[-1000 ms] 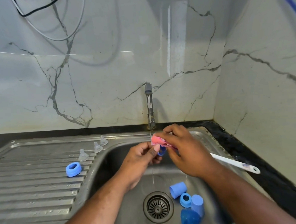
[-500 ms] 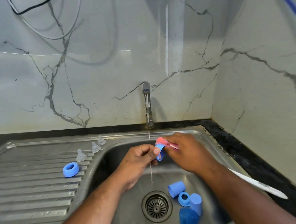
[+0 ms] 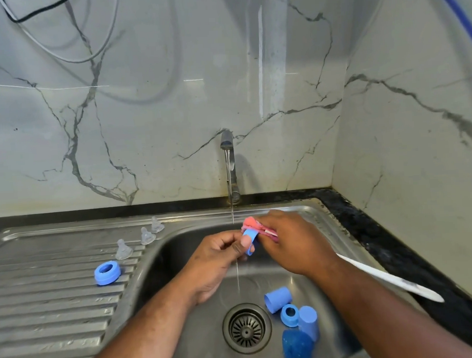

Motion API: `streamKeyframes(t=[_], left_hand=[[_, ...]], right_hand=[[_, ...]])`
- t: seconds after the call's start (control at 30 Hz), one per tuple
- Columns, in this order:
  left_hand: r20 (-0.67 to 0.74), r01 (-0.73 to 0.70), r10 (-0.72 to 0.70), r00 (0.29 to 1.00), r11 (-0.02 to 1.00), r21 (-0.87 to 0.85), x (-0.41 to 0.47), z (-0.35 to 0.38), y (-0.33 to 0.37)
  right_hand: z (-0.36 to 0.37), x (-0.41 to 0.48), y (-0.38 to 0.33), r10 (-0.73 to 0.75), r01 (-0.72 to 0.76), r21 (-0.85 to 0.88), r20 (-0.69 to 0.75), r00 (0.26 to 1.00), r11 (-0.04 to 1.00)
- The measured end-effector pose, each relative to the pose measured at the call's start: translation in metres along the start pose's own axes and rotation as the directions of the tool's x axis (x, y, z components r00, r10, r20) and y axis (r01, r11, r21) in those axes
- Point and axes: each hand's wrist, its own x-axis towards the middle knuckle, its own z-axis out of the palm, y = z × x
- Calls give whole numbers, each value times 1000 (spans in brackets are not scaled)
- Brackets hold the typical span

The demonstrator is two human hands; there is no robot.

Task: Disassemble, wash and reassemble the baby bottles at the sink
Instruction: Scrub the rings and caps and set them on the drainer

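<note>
Pinched by the left hand point(image 3: 219, 252), a blue collar point(image 3: 249, 241) sits over the basin point(image 3: 157, 267), with the right hand point(image 3: 293, 241) gripping a pink brush point(image 3: 252, 224) against it. 3 teats point(image 3: 123, 249) and 1 second collar point(image 3: 107, 272) lie on the left drainboard point(image 3: 44, 298). The blue pieces point(image 3: 290, 314) near the drain probably still await washing, then reassembly.

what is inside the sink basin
A drain strainer, a blue cap on its side, a blue ring, a second blue cap and a blue bottle. The forearms cover part of the sink floor; anything beneath them is hidden.

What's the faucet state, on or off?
On. A thin stream of water falls from the faucet spout into the sink basin, just above the drain strainer.
</note>
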Motion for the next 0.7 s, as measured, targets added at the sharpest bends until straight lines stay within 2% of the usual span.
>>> streamKeyframes(t=[0.07, 0.17, 0.27, 0.37, 0.47, 0.6, 0.63, 0.7], left_hand=[[-9, 67, -67, 998, 998, -15, 0, 1, 1], [-51, 118, -116, 992, 992, 50, 0, 3, 3], [-70, 80, -73, 995, 991, 108, 0, 1, 2], [-11, 11, -10, 1000, 982, 189, -1, -4, -1], [8, 36, -38, 999, 983, 182, 0, -3, -1], [-78, 135, -131, 988, 989, 60, 0, 4, 2], [-83, 117, -111, 990, 991, 69, 0, 3, 1], [-62, 20, -13, 998, 993, 114, -1, 2, 3]], right_hand=[[-1, -1, -4, -52, 49, -65, -50, 997, 997], [0, -1, -6, -91, 82, -133, -61, 994, 988], [3, 0, -5, 1, -2, -67, -12, 1000, 998], [2, 3, 1, 126, -128, 71, 36, 991, 989], [1, 2, 3, 66, -66, 3, 2, 998, 998], [-2, -2, -5, -112, 94, -159, -103, 988, 983], [-1, -2, -8, -130, 109, -160, -124, 984, 981], [1, 0, -8, -60, 55, -38, -120, 991, 998]])
